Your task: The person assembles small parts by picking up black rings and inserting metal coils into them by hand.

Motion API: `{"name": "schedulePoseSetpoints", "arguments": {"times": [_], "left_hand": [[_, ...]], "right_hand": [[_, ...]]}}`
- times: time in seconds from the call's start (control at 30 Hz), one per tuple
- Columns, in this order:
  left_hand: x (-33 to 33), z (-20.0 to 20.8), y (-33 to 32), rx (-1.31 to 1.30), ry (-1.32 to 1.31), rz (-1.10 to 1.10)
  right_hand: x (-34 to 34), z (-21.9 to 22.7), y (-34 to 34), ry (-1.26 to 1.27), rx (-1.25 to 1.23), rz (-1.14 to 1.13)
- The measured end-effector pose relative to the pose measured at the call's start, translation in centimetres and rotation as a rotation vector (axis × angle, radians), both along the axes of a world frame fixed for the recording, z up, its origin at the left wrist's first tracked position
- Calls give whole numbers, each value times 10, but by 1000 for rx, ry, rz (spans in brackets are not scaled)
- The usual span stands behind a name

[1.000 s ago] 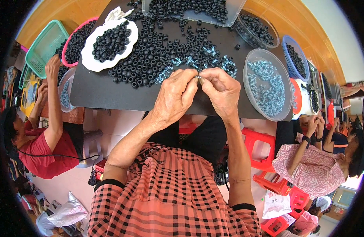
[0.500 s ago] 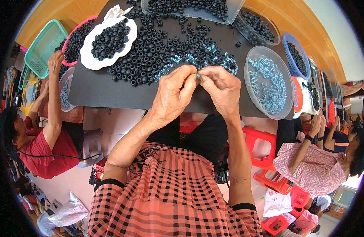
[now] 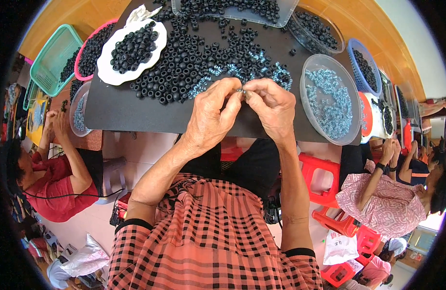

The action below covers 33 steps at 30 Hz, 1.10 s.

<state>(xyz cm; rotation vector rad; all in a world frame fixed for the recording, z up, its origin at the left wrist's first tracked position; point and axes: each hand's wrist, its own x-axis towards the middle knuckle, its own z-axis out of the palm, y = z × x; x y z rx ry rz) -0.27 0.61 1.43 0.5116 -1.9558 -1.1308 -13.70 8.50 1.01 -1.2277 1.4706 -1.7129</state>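
Both hands meet fingertip to fingertip over the near side of the dark table. A tiny bluish metal spring (image 3: pixel 242 90) shows between them. My left hand (image 3: pixel 211 113) is closed in a pinch at its left end, and my right hand (image 3: pixel 274 108) pinches it from the right. The fingers partly cover it. Just beyond them spreads a heap of small round black pieces with holes (image 3: pixel 170 72). Loose light-blue springs (image 3: pixel 281 77) lie along the heap's near right edge.
A white scalloped plate (image 3: pixel 104 65) of black pieces stands at the left. To the right is a clear round tub (image 3: pixel 314 126) of blue springs, with a clear bowl (image 3: pixel 300 38) and a blue basket (image 3: pixel 349 48) behind. People work at both sides.
My hands stay nearly in place, still pinched together, with slight finger movement. At the left, the person in red has lowered a raised arm, bringing both hands together.
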Motion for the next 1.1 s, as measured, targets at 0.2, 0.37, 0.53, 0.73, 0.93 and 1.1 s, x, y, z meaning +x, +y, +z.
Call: {"name": "schedulePoseSetpoints", "arguments": {"times": [0.2,0.37,0.53,0.73,0.93,1.1], "left_hand": [[-1,-4,-1,-79,10,11],[0,4,0,43,-47,-34],[1,1,-10,189,-85,-125],[-1,-1,-15,345,-77,-221],[-1,4,-9,204,-55,-108],[1,6,-7,223,-42,-145]], "right_hand": [[3,0,-2,-37,-45,6],[2,-1,-2,-40,-75,14],[3,-2,-2,3,-74,6],[2,-2,-2,-7,-55,2],[3,1,-2,10,-63,-4],[4,0,-2,-41,-53,-19]]}}
